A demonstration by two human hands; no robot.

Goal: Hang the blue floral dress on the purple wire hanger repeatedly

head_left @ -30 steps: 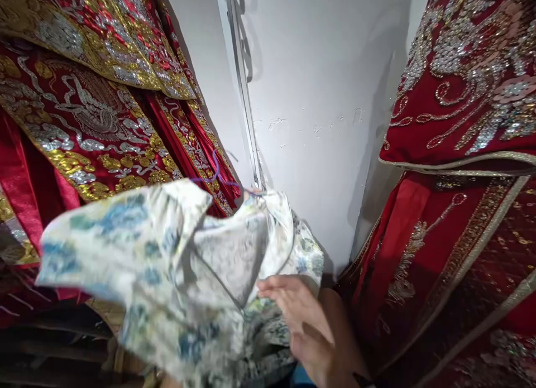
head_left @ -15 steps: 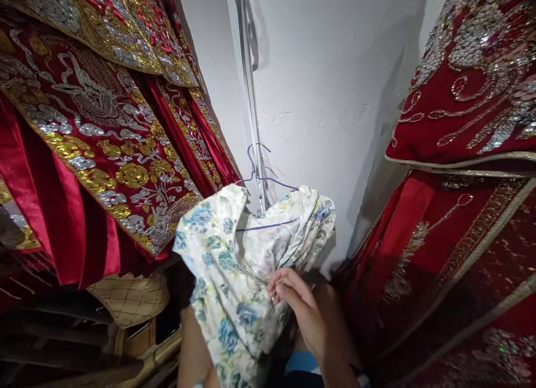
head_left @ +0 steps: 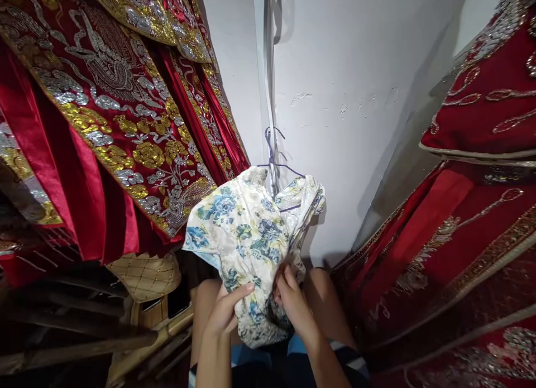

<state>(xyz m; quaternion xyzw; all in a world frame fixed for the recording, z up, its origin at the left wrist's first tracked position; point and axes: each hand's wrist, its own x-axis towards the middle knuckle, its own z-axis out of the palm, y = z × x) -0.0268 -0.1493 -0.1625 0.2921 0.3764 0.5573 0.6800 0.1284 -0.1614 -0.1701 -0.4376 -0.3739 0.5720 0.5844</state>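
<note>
A white blouse with blue and yellow flowers (head_left: 247, 226) hangs on a thin purple wire hanger (head_left: 271, 148) in front of me. My left hand (head_left: 228, 310) is closed on the lower left side of the blouse, thumb on top and the other fingers behind the cloth. At the front opening my right hand (head_left: 293, 298) pinches the edge of the fabric; its fingertips are partly in shadow. The blouse's gathered hem (head_left: 263, 333) bunches between the hands, above my lap.
Red embroidered garments with gold and silver sequins (head_left: 146, 153) hang on the left, and more beaded red garments (head_left: 481, 237) on the right. A white wall (head_left: 343, 58) with a metal strip (head_left: 264, 70) stands behind. Wooden furniture with a quilted gold cloth (head_left: 146, 273) is at lower left.
My left hand has come into view and taken hold of the blouse's lower side. The blouse is turned, its hem drawn up. My right hand stays at the opening, slightly lower.
</note>
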